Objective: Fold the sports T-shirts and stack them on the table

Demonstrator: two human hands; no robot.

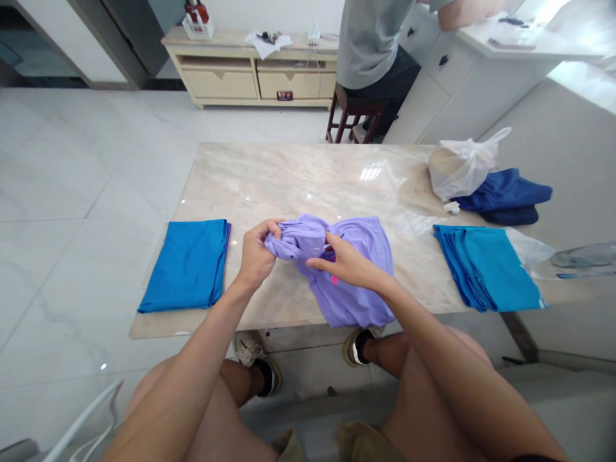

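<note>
The purple garment (pixel 359 269) is gripped by the closed left hand (pixel 257 253) and touched by the partly open right hand (pixel 344 260); its length is extended rightward, toward the near table edge.

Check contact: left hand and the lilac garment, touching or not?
Touching. The head view shows it: the left hand has its thumb and fingers closed on the bunched end of the lilac garment, with fabric between them.

Person (pixel 368 45): head cut off @ top edge; btl (pixel 584 256) cut off @ R; bag (pixel 459 170) contents unclr.
</note>
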